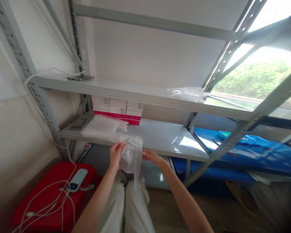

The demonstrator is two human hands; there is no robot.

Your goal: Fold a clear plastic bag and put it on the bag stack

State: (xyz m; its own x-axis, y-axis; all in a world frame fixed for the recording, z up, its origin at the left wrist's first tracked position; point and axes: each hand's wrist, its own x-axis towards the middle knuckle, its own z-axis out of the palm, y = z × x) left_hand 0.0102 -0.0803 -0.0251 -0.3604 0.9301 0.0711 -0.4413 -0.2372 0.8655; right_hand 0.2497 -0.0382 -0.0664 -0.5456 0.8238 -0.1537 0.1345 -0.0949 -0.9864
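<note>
Clear bag (132, 155) hangs crumpled between my hands, above my knees, just before the lower shelf (165, 137). Left hand (115, 154) pinches its top edge; right hand (153, 157) grips its side, fingers closed. More bags (103, 127) stacked on shelf, boxes (117, 110) behind. Red stool (50, 197) at left.

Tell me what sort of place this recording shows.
Probably a small stockroom or packing corner: grey slotted-steel shelving, a stack of red-and-white flat boxes on its lower shelf, and clear plastic bags beside them. Both hands hold a crumpled clear plastic bag.
</note>
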